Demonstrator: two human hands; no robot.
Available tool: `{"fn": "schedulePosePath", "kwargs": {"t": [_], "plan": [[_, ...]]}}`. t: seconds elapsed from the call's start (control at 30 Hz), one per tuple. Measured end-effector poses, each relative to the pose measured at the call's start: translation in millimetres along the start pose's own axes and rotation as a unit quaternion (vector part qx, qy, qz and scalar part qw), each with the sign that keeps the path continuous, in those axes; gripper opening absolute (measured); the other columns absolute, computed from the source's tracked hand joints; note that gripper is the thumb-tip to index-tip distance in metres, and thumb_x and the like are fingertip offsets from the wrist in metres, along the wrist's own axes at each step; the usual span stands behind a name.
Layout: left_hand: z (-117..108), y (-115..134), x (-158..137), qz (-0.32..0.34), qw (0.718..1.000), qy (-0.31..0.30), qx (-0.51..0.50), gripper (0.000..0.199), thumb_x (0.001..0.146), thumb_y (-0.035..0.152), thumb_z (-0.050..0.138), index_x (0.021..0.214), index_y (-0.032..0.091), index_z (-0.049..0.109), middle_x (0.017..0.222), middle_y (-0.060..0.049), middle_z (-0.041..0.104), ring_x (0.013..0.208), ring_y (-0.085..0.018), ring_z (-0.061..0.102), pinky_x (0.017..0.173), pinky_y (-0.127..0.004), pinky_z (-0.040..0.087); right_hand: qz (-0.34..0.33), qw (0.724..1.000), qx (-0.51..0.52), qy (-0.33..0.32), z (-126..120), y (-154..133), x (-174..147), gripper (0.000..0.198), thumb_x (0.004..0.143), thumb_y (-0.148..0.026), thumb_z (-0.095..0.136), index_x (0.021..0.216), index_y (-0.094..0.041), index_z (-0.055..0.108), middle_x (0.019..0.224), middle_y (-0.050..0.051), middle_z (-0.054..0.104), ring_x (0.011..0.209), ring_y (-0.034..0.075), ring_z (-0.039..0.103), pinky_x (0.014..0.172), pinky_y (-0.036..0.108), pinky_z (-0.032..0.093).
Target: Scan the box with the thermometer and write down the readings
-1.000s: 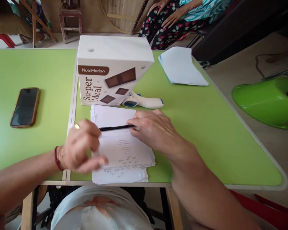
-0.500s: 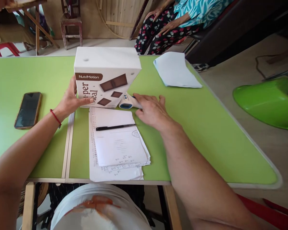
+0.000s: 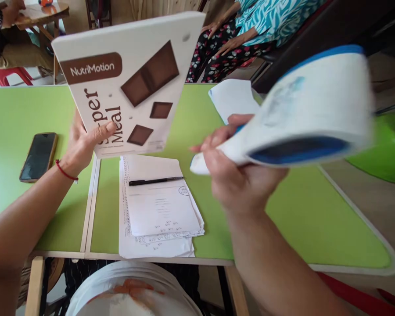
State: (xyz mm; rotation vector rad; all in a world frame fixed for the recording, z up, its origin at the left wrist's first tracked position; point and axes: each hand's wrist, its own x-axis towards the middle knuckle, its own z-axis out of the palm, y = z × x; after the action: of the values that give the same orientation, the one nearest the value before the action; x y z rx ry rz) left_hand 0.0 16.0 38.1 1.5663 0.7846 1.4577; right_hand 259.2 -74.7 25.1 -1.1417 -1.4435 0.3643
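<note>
since the earlier frame our white box (image 3: pixel 125 87) has tipped at left and the thermometer (image 3: pixel 303 109) has risen at right, so we hold both. our left hand (image 3: pixel 82 142) grips the box, thumb across its front, base perhaps clear of the table (image 3: pixel 6 114); our right hand (image 3: pixel 243 175), raised, wraps the thermometer's handle, head pointing right.

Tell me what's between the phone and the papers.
Head view, from phone to papers: the left wrist with its red bracelet crosses the stretch, then green tabletop split by a pale seam.
</note>
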Motion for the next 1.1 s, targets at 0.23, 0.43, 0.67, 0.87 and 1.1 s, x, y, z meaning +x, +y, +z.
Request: {"fn": "schedulePosePath", "kwargs": {"t": [0.23,0.43,0.67,0.87,1.1], "plan": [[3,25,-63,-0.129,0.991,-0.033,0.018,0.045,0.081,0.052,0.084,0.111,0.02,0.073,0.104,-0.009,0.079,0.099,-0.035,0.076,0.083,-0.044,0.066,0.228,0.877,0.366,-0.213,13,-63,-54,0.039,0.082,-0.03,0.078,0.112,-0.032,0.053,0.076,-0.003,0.059,0.062,0.017,0.06,0.063,0.038,0.059],[3,32,-78,-0.159,0.986,-0.04,0.018,0.056,0.075,0.049,0.089,0.118,0.019,0.069,0.113,-0.01,0.078,0.102,-0.035,0.075,0.083,-0.043,0.064,0.247,0.863,0.368,-0.243,21,-63,-66,0.025,0.079,-0.022,0.074,0.09,-0.027,0.051,0.069,-0.004,0.053,0.055,0.013,0.05,0.051,0.03,0.044],[6,33,-86,-0.182,0.981,-0.03,0.055,0.065,0.07,0.051,0.09,0.121,0.019,0.064,0.111,-0.011,0.077,0.099,-0.034,0.073,0.079,-0.042,0.06,0.278,0.836,0.398,-0.255,26,-65,-62,0.034,0.078,-0.033,0.08,0.085,-0.025,0.048,0.066,-0.007,0.047,0.052,0.01,0.043,0.049,0.027,0.041],[9,30,-85,-0.187,0.981,-0.036,0.024,0.061,0.072,0.048,0.09,0.12,0.02,0.064,0.114,-0.01,0.076,0.1,-0.033,0.072,0.082,-0.042,0.059,0.294,0.823,0.414,-0.256,31,-64,-60,0.037,0.079,-0.039,0.081,0.085,-0.025,0.048,0.062,-0.008,0.046,0.05,0.01,0.041,0.048,0.027,0.04],[12,35,-81,-0.172,0.983,-0.048,0.034,0.054,0.072,0.047,0.09,0.112,0.02,0.065,0.107,-0.009,0.076,0.09,-0.029,0.071,0.077,-0.041,0.058,0.278,0.798,0.443,-0.298,31,-59,-60,0.039,0.082,-0.041,0.081,0.076,-0.026,0.045,0.061,-0.006,0.044,0.053,0.012,0.041,0.05,0.029,0.038]]}}
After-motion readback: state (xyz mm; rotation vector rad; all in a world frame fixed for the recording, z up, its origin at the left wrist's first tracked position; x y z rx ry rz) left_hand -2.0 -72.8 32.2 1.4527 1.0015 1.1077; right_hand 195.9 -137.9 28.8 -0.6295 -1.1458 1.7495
